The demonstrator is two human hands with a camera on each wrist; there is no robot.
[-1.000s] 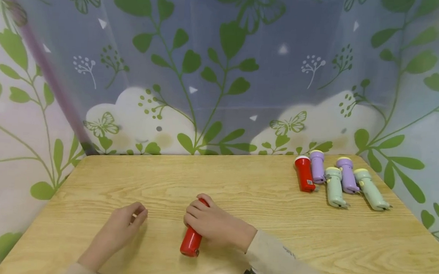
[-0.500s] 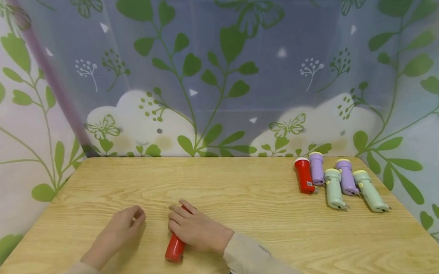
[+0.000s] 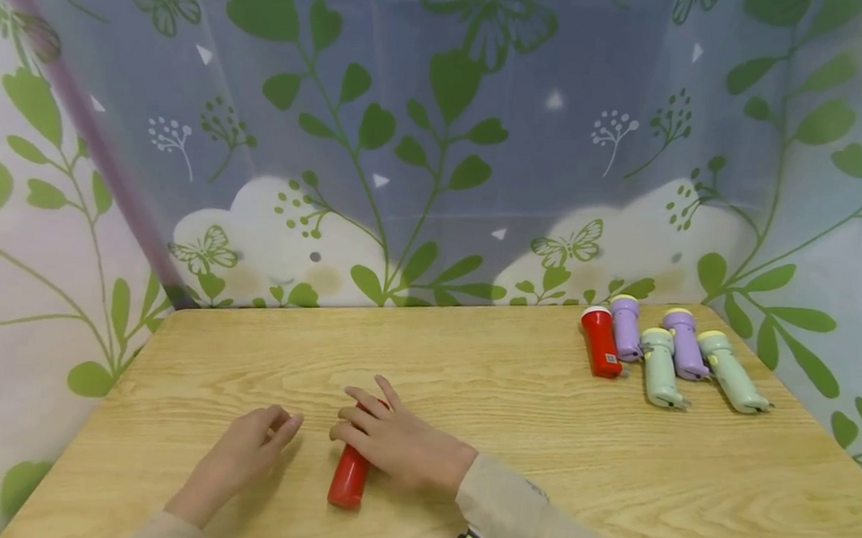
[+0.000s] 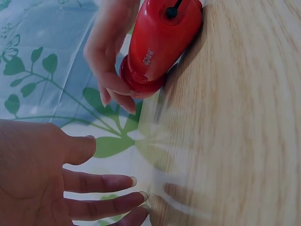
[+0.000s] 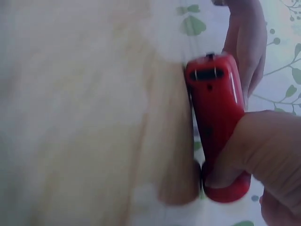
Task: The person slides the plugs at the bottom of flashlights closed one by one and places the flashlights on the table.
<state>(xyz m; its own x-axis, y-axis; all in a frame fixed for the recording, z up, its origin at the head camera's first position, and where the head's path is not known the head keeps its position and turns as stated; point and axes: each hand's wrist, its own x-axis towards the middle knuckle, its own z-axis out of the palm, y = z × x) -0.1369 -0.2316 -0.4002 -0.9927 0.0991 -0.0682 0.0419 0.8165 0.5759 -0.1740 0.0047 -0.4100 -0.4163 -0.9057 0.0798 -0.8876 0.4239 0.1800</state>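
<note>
A red flashlight [image 3: 349, 478] lies on the wooden table in front of me, its base toward me. My right hand [image 3: 400, 442] rests over its head end, fingers spread and fairly straight across the top. In the right wrist view the thumb [image 5: 228, 167] touches the side of the flashlight's head. To the left, my left hand [image 3: 242, 450] hovers near the table, apart from the flashlight and holding nothing; its fingers [image 4: 101, 183] look relaxed in the left wrist view. A dark slot and a small black switch show on the flashlight [image 5: 214, 101].
At the back right lies a group of flashlights: a red one [image 3: 602, 343], two purple ones [image 3: 625, 329] and two pale green ones [image 3: 661, 370], with small plug prongs out at their ends. A leaf-patterned curtain [image 3: 436, 180] stands behind the table [image 3: 470, 368].
The right hand has slid the red flashlight to the left across the table, then its fingers have straightened and spread over it. The left hand has barely moved.
</note>
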